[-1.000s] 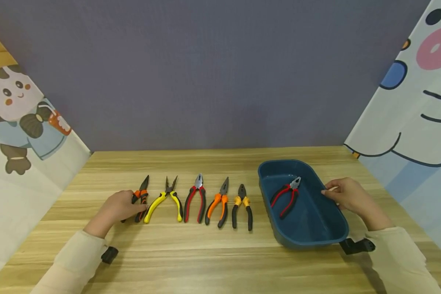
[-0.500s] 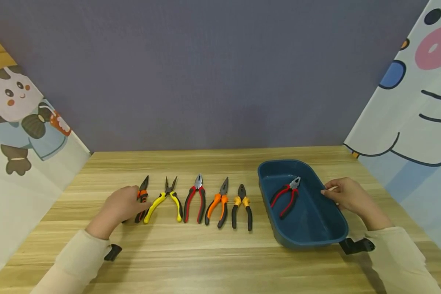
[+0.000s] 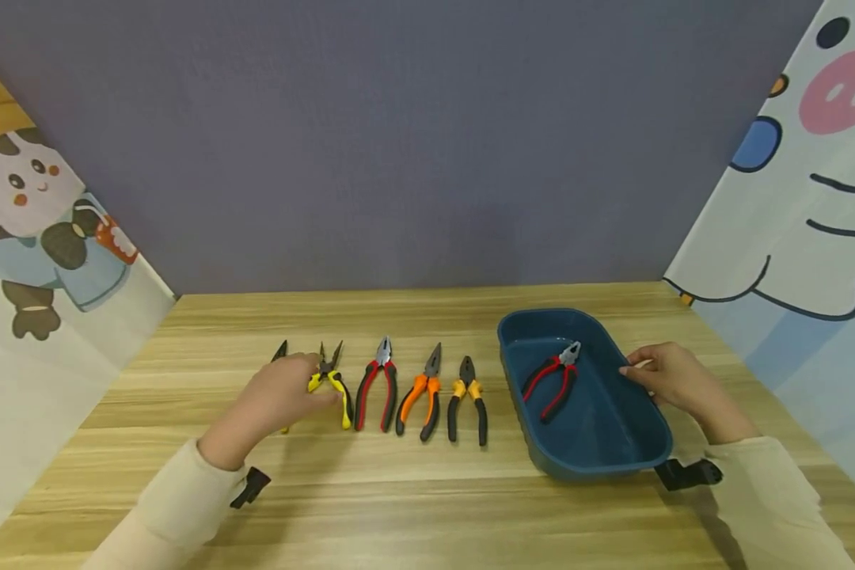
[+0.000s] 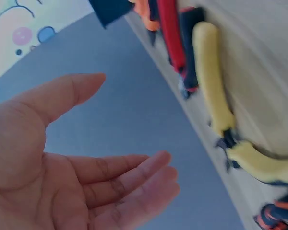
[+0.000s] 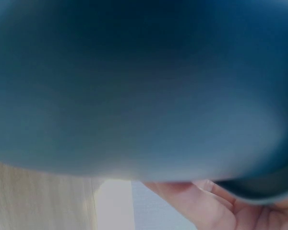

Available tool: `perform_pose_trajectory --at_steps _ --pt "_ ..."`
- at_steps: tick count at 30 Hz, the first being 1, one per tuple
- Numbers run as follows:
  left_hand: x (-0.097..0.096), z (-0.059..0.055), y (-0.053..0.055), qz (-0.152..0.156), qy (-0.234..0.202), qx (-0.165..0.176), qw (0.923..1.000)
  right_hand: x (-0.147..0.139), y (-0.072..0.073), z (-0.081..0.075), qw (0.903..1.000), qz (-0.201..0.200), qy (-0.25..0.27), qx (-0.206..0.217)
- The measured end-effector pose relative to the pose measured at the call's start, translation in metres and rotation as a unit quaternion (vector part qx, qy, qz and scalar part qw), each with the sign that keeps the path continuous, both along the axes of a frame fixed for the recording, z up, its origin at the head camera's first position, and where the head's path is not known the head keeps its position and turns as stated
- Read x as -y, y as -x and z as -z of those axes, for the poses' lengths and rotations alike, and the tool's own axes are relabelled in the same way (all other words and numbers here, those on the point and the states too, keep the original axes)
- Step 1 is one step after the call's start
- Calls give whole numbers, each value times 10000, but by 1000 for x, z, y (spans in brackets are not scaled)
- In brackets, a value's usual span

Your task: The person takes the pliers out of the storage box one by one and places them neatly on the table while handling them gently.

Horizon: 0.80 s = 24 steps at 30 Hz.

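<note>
In the head view my left hand (image 3: 281,396) hovers over yellow-and-black long-nose pliers (image 3: 338,388), hiding part of their handles. The left wrist view shows that hand with thumb and fingers apart and nothing between them, the yellow pliers (image 4: 213,76) off to its side. Only the dark tip of orange-and-black pliers (image 3: 280,350) shows past the hand. My right hand (image 3: 673,380) pinches the right rim of a dark blue plastic basin (image 3: 623,427). Inside it lie red-and-black pliers (image 3: 570,356). Seen from the right wrist, the basin wall (image 5: 134,120) covers most of the view.
Along the wooden table (image 3: 399,507), between the left hand and the basin, lie red-and-black pliers (image 3: 386,348), orange-and-black pliers (image 3: 434,364) and black pliers with yellow-orange collars (image 3: 468,370). A grey panel (image 3: 427,158) stands behind the table, with cartoon-printed sheets at both sides.
My left hand has moved right, from the orange-and-black pliers at the row's left end to over the yellow ones, with nothing in it. The right hand stays on the basin rim.
</note>
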State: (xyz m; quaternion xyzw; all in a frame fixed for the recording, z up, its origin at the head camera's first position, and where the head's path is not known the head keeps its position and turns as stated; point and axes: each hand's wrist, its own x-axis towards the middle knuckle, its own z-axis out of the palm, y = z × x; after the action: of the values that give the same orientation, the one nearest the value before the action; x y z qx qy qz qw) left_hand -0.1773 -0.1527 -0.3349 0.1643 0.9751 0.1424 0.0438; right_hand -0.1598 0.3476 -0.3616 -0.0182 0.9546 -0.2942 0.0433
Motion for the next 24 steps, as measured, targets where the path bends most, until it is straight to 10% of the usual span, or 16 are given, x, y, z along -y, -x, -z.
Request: perform_pose_trajectory --at_steps 10,24 --pt "-36 -10 -3 358 -221 26 9991 0 1 2 9999 5 -112 -20" --pt "-102 6 -3 1273 -632 196 9897 0 3 3 9999 -16 -109 -71"
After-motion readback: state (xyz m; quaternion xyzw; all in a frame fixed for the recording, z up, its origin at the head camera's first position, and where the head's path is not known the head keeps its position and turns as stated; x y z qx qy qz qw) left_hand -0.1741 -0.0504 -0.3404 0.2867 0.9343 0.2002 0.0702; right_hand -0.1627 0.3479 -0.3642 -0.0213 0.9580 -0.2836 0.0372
